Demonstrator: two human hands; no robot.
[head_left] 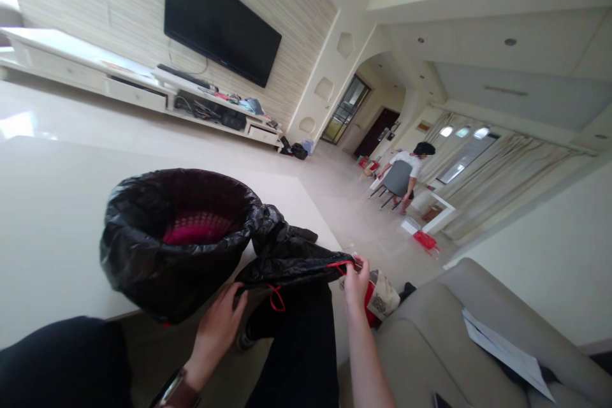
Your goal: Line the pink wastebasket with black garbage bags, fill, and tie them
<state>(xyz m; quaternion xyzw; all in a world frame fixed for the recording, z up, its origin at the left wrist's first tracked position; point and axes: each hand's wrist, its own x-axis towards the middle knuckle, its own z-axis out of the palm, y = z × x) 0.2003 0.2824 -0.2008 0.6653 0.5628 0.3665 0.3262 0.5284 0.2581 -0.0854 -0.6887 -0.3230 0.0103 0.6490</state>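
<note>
A red mesh bin lined with a black trash bag (176, 236) stands on the white table (52, 223). In front of it I stretch a second black trash bag (291, 261) with a red drawstring between my hands. My left hand (217, 325) grips the bag's near edge beside a red loop. My right hand (356, 280) pinches the far end at the red drawstring. Both hands are closed on the bag. My dark-clothed legs lie below.
A grey sofa (459, 344) with white papers (507, 350) is at right. A red-and-white packet (382, 296) lies by my right hand. Across the glossy floor a person (406, 172) sits on a chair. A wall TV (220, 19) hangs above a low white cabinet (138, 86).
</note>
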